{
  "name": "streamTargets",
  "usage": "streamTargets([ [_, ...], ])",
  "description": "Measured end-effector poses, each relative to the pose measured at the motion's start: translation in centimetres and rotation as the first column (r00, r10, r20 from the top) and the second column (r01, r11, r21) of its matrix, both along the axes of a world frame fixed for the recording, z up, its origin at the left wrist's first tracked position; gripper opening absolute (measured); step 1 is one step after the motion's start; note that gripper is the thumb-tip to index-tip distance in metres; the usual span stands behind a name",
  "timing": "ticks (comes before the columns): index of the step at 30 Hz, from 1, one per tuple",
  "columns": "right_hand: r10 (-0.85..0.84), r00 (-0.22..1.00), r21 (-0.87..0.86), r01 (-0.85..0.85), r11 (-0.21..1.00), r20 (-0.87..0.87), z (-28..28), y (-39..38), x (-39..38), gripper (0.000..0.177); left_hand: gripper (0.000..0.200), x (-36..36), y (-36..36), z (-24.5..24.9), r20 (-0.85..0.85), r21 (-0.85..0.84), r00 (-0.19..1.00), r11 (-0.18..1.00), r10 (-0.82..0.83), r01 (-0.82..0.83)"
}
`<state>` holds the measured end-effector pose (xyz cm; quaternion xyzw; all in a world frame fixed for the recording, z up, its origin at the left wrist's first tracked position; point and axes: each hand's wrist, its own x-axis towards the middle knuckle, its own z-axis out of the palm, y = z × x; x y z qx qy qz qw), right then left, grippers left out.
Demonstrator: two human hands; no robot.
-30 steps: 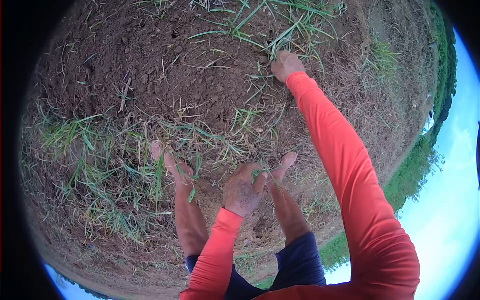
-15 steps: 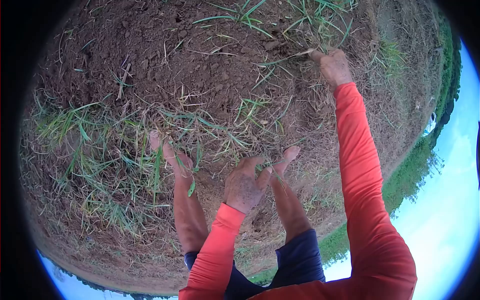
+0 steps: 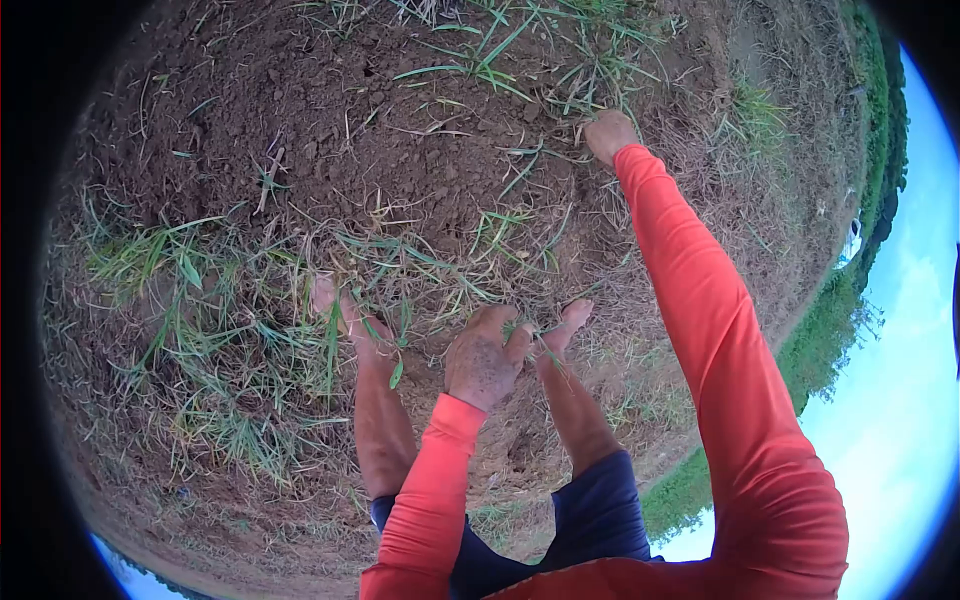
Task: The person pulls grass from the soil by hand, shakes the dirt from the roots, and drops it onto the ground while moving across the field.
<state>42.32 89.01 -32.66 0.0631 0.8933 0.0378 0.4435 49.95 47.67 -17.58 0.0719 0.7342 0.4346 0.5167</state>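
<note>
My left hand [image 3: 484, 358] is curled in front of my body, between my lower legs, with thin green grass blades [image 3: 550, 352] poking out past the thumb. Farther out on the right, my right hand [image 3: 609, 136] is closed low over the soil at the base of a grass tuft [image 3: 600, 75]. Its fingers are mostly hidden, so what they grip is hard to make out.
Loose brown soil [image 3: 330, 130] lies ahead, with another grass tuft [image 3: 480, 65] on it. A heap of green and dry grass [image 3: 240, 370] spreads at the left. My bare feet [image 3: 568, 325] stand on dry grass.
My right hand has moved left and slightly down in the view, its arm now slanting more. My left hand has barely shifted and keeps the grass blades.
</note>
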Motion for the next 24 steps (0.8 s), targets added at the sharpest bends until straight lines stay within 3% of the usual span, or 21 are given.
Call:
streamTargets([
  [1, -0.650, 0.744, -0.288, 0.596, 0.749, -0.153, 4.3, -3.0, -1.0, 0.017, 0.037, -0.8, 0.0, 0.0, 0.012, 0.008, 0.999, 0.999, 0.036, -0.037],
  [2, -0.989, 0.149, -0.528, 0.839, 0.131, -0.008, 9.0, -6.2, -2.8, 0.017, 0.038, -1.8, 0.0, -0.3, 0.065, 0.029, 0.993, 0.994, 0.102, -0.104],
  [4, -0.932, -0.052, -0.635, 0.719, -0.284, 0.358, 14.5, -8.8, -2.8, 0.020, 0.038, -3.4, -0.5, -0.2, 0.198, 0.065, 0.963, 0.977, 0.185, -0.201],
  [7, -0.862, -0.148, -0.637, 0.616, -0.465, 0.485, 18.4, -12.9, -2.1, 0.022, 0.044, -5.3, 0.0, 0.0, 0.573, 0.070, 0.707, 0.834, 0.415, -0.547],
  [9, -0.841, -0.143, -0.580, 0.663, -0.473, 0.522, 20.2, -16.4, -1.4, 0.027, 0.048, -7.1, 0.1, 2.6, 0.721, 0.014, 0.535, 0.763, 0.440, -0.647],
  [10, -0.941, 0.279, -0.635, 0.766, 0.098, 0.192, 20.9, -19.2, -0.7, 0.029, 0.050, -8.4, 0.1, 3.5, 0.779, -0.012, 0.446, 0.722, 0.440, -0.691],
  [11, -0.727, 0.677, -0.482, 0.602, 0.636, -0.112, 21.6, -22.7, 0.3, 0.032, 0.054, -8.5, -0.3, 3.2, 0.854, -0.039, 0.336, 0.692, 0.398, -0.721],
  [14, -0.558, 0.830, -0.599, 0.447, 0.665, 0.000, 21.4, -30.9, 4.1, 0.033, 0.048, -7.7, -1.2, 1.0, 0.815, -0.232, 0.158, 0.564, 0.557, -0.793],
  [15, -0.674, 0.726, -0.697, 0.553, 0.456, 0.135, 21.9, -31.0, 3.0, 0.033, 0.043, -7.9, -2.3, 0.6, 0.767, -0.273, 0.096, 0.459, 0.634, -0.845],
  [17, -0.758, 0.477, -0.753, 0.658, -0.027, 0.444, 23.5, -30.0, -1.1, 0.033, 0.039, -7.7, -3.9, -0.4, 0.644, -0.309, 0.110, 0.389, 0.757, -0.868],
  [18, -0.857, 0.394, -0.698, 0.714, 0.058, 0.331, 22.8, -28.7, -3.5, 0.033, 0.037, -7.7, -4.2, -1.0, 0.573, -0.321, 0.113, 0.349, 0.812, -0.880],
  [19, -0.928, 0.310, -0.618, 0.777, 0.123, 0.205, 21.1, -27.1, -5.8, 0.033, 0.040, -7.4, -4.2, -0.7, 0.542, -0.336, 0.210, 0.439, 0.813, -0.833],
  [20, -0.838, 0.502, -0.683, 0.537, 0.495, -0.213, 16.5, -25.2, -6.3, 0.032, 0.040, -6.6, -4.1, 0.2, 0.482, -0.293, 0.360, 0.534, 0.799, -0.793],
  [21, -0.606, 0.626, -0.589, 0.273, 0.761, -0.492, 12.0, -22.9, -7.7, 0.037, 0.041, -6.3, -3.3, 0.7, 0.405, -0.236, 0.500, 0.616, 0.765, -0.752],
  [22, -0.450, 0.605, -0.455, 0.157, 0.877, -0.658, 8.1, -21.7, -10.1, 0.039, 0.042, -6.0, -2.5, 0.7, 0.314, -0.183, 0.628, 0.694, 0.712, -0.696],
  [23, -0.281, 0.560, -0.291, 0.073, 0.954, -0.780, 5.3, -21.4, -11.5, 0.042, 0.044, -5.0, -2.5, 0.3, 0.325, -0.178, 0.677, 0.746, 0.661, -0.642],
  [24, -0.322, 0.633, -0.252, 0.201, 0.947, -0.705, 4.0, -20.8, -12.8, 0.045, 0.044, -4.7, -2.5, 0.8, 0.369, -0.158, 0.669, 0.752, 0.646, -0.640],
])
